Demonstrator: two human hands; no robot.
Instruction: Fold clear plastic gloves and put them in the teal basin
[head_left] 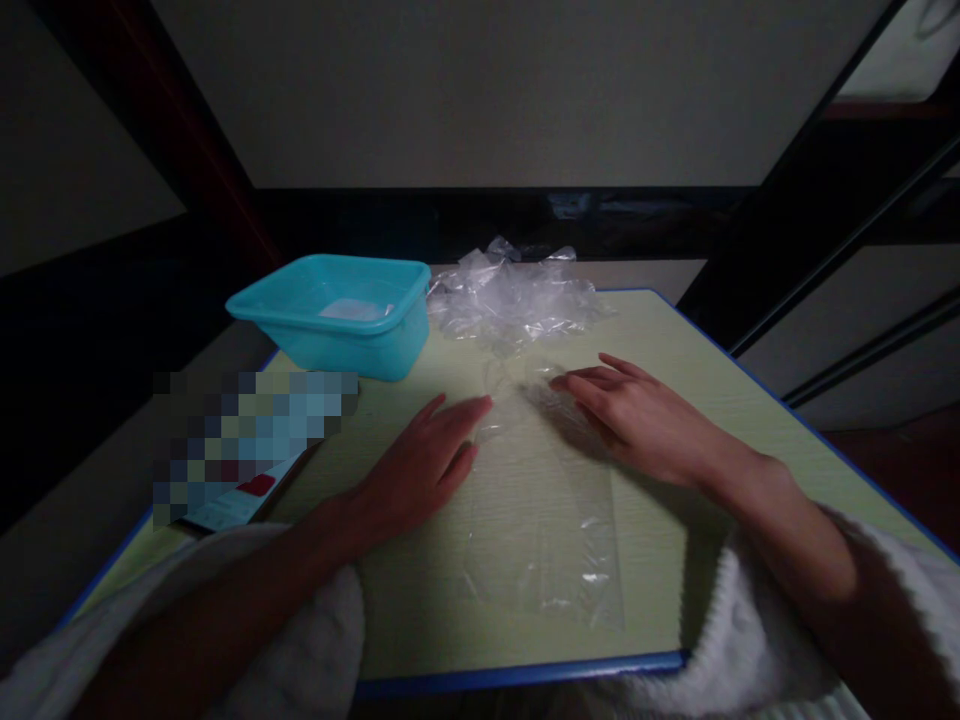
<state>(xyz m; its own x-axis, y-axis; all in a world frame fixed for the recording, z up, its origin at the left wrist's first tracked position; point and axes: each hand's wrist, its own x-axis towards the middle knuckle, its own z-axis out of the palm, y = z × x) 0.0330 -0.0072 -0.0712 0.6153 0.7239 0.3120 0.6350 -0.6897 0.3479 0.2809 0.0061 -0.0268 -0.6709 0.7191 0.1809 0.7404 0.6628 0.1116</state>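
A clear plastic bag lies flat on the table, its lower end near the front edge. At the bag's upper left edge is my left hand, palm down, fingers extended and thumb apart, holding nothing. My right hand is over the upper right part of the bag with its fingers bent down; the fingertips meet the crinkled plastic, but whether they pinch it is unclear. Beyond both hands sits a crumpled heap of clear plastic.
A turquoise basin with something whitish inside stands at the back left. In front of it a phone or tablet, partly blurred out, lies at the table's left edge. The pale table has a blue rim, and a panelled wall rises behind it.
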